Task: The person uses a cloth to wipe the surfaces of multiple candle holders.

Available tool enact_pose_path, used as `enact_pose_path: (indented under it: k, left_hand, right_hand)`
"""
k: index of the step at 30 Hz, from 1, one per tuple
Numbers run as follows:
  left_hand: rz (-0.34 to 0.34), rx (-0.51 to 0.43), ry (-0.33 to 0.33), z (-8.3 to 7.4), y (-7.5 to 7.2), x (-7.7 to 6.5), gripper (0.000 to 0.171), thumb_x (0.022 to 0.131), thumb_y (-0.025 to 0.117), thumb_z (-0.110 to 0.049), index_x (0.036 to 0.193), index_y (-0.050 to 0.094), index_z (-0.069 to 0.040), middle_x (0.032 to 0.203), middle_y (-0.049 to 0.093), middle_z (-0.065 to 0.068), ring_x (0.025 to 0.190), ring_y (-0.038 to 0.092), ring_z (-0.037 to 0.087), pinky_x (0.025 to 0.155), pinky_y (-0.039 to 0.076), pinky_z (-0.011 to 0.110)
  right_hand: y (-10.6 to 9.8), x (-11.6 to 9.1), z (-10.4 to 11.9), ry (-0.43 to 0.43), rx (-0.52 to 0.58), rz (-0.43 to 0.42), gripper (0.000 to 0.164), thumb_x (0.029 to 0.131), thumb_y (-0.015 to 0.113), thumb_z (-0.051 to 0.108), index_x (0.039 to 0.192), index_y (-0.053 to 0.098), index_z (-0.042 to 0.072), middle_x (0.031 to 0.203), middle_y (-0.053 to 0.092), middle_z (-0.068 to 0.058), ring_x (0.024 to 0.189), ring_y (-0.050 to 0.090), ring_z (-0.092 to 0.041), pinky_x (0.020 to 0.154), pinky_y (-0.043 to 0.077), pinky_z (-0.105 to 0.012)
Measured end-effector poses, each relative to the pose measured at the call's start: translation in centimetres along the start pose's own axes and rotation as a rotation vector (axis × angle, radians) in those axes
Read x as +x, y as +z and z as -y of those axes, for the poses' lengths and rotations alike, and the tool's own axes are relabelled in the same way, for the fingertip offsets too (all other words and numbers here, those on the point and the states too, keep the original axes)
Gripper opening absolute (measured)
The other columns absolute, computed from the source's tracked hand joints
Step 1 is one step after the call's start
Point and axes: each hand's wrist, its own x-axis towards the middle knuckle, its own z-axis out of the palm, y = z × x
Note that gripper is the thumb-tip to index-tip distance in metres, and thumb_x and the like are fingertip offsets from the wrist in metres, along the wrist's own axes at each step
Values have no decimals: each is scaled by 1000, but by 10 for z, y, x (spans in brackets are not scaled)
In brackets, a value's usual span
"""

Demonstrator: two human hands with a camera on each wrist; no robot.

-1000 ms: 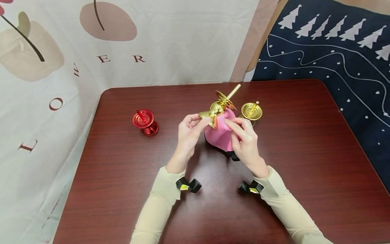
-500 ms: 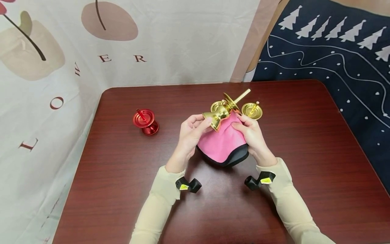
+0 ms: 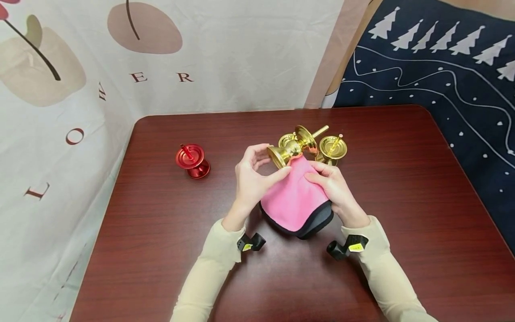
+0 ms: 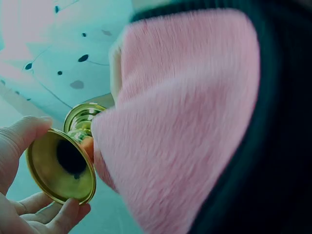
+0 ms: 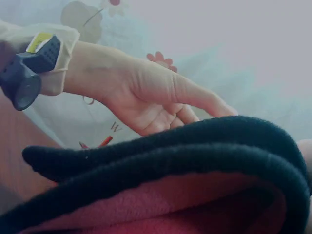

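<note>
A gold candlestick (image 3: 284, 152) is held tilted over the table in the head view, its flared base toward my left hand (image 3: 254, 176). My left thumb and fingers pinch opposite sides of the base rim, and the hollow underside (image 4: 41, 168) faces the left wrist camera. My right hand (image 3: 331, 185) grips a pink cloth (image 3: 295, 197) with black edging, which lies against the candlestick's stem. An orange patch shows where cloth and stem meet. The cloth's lower part hangs down toward me and hides some of the right fingers. In the right wrist view, its black border (image 5: 161, 161) fills the bottom.
Two more gold candlesticks stand behind the held one: one (image 3: 333, 147) to the right, the other (image 3: 284, 139) mostly covered by it. A red candlestick (image 3: 193, 161) stands at the left on the brown table (image 3: 161, 250). Printed fabric (image 3: 241, 53) hangs behind the table.
My right hand shifted its hold on the cloth, which now hangs wider and lower. The candlestick turned so its base faces more toward me, and my left fingers spread around the rim.
</note>
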Motion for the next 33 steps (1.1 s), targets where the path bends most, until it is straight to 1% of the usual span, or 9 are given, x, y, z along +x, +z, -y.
enact_pose_path:
  k: [3,6,9,12,15,19,25,28,33]
  left_hand:
    - [-21,117,141,0,-2,1,60,59,87,-7,110,57,5,103,64,17,92,63,25,83,51,33]
    - [-22,259,275,3,-5,2,63,58,87,-12,110,57,4,106,63,15,93,61,25,83,50,33]
    - [-1,387,411,7,-9,3,63,58,87,-13,111,57,6,107,62,17,94,58,28,82,48,34]
    - [20,457,505,10,-9,3,63,59,86,-11,112,57,7,109,61,19,94,55,31,83,46,36]
    - [28,493,547,12,-8,1,63,59,85,-11,112,57,8,109,61,20,97,55,32,88,44,41]
    - [38,496,554,13,-7,1,62,60,84,-11,112,57,8,111,61,20,100,56,32,91,43,43]
    - [60,448,592,14,-7,1,60,61,82,-7,113,56,10,112,59,22,98,54,34,88,44,39]
    - [82,436,647,15,-6,1,58,62,81,-5,112,55,10,113,59,22,100,54,35,88,43,40]
    - [101,431,773,16,-5,2,53,65,78,-2,111,55,10,112,60,24,104,56,35,93,42,41]
  right_hand:
    - [0,-7,3,-95,-117,-31,25,84,58,-5,106,68,1,84,66,9,74,59,-6,65,49,-19]
    - [1,-14,9,-251,-268,-66,27,81,60,-9,107,64,-11,87,65,10,80,57,-6,70,46,-17]
    - [3,-20,18,-443,-429,-112,28,77,60,-14,104,65,-10,92,67,0,86,55,-5,76,43,-16]
    - [5,-23,28,-597,-547,-169,31,75,59,-15,104,68,-6,96,67,-12,89,55,-5,76,41,-15]
    - [8,-23,35,-689,-631,-211,32,77,59,-12,105,69,-2,94,66,-13,84,54,-10,69,39,-16]
    - [10,-21,40,-747,-716,-253,32,78,58,-8,106,69,0,91,65,-12,79,53,-16,64,37,-17]
    - [16,-17,40,-831,-768,-278,34,78,57,-8,109,68,0,94,62,-15,82,56,-22,66,39,-18]
    - [21,-14,38,-884,-793,-262,34,78,57,-7,110,67,-2,94,60,-18,81,56,-24,66,40,-20]
    - [26,-10,34,-949,-860,-216,34,78,55,-11,109,67,-2,95,57,-19,84,57,-26,66,46,-28]
